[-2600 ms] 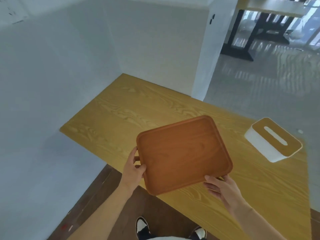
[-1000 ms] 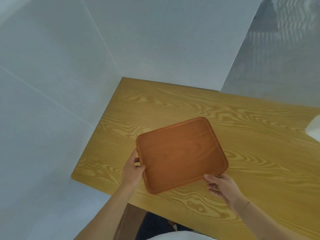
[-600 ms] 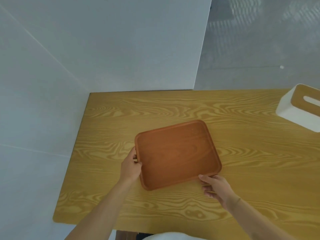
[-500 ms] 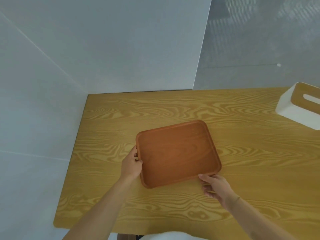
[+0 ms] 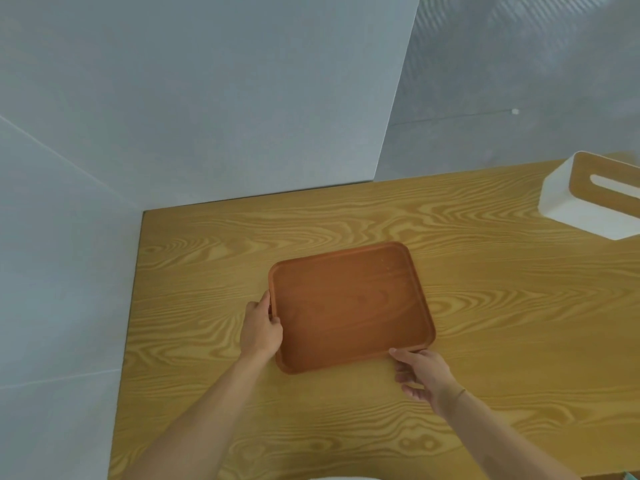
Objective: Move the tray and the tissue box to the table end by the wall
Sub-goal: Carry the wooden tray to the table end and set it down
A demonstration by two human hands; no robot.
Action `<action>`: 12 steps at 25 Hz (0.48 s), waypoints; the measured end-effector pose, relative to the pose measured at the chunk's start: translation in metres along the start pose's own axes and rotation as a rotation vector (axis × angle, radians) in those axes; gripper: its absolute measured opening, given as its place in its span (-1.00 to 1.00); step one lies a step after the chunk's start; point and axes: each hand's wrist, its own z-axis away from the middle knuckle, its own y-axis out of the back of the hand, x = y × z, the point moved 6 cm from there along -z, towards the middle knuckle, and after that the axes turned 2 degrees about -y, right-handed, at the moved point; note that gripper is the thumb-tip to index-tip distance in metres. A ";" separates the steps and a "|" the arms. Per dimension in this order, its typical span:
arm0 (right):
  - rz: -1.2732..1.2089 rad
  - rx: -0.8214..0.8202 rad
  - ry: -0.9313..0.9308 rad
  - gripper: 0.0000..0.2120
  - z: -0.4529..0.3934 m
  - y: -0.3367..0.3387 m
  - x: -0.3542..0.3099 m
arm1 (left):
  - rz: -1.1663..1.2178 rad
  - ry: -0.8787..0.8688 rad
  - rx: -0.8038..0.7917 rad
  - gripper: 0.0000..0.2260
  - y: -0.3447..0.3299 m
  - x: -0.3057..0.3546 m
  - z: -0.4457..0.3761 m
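Note:
A brown wooden tray (image 5: pixel 349 303) with rounded corners lies low over the yellow wood-grain table (image 5: pixel 207 271), near the end by the wall; I cannot tell if it touches the top. My left hand (image 5: pixel 259 329) grips its left rim, thumb on top. At the tray's near right corner my right hand (image 5: pixel 420 374) holds the rim with its fingers underneath. The white tissue box (image 5: pixel 592 197) with a wooden slotted lid stands at the table's far right, partly cut off by the frame edge.
A pale grey wall (image 5: pixel 173 98) runs along the table's left end and back edge and stops at a corner (image 5: pixel 398 98). Beyond it lies grey floor (image 5: pixel 519 64). The table's near edge is below the frame.
The tray has come down from mid-air over the table edge to low over the table near the wall. The view swung right, which brought the tissue box back into sight.

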 end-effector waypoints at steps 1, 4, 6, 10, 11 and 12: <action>0.003 0.005 -0.007 -0.79 0.000 -0.001 0.000 | -0.016 -0.004 0.003 -0.46 0.000 0.000 -0.001; 0.018 0.021 -0.028 -0.79 0.000 -0.004 -0.001 | -0.060 -0.022 0.046 -0.48 -0.002 0.002 0.000; 0.026 0.029 -0.031 -0.80 0.000 -0.005 -0.004 | -0.076 -0.018 0.080 -0.50 -0.002 0.003 0.001; 0.096 0.048 -0.032 -0.80 0.001 -0.003 -0.009 | -0.061 -0.003 0.108 -0.51 -0.006 0.000 0.002; 0.123 0.048 -0.031 -0.79 0.002 -0.003 -0.010 | -0.056 -0.007 0.111 -0.51 -0.006 0.000 0.002; 0.161 0.051 -0.034 -0.76 0.003 -0.002 -0.011 | -0.052 -0.008 0.106 -0.51 -0.005 0.000 0.002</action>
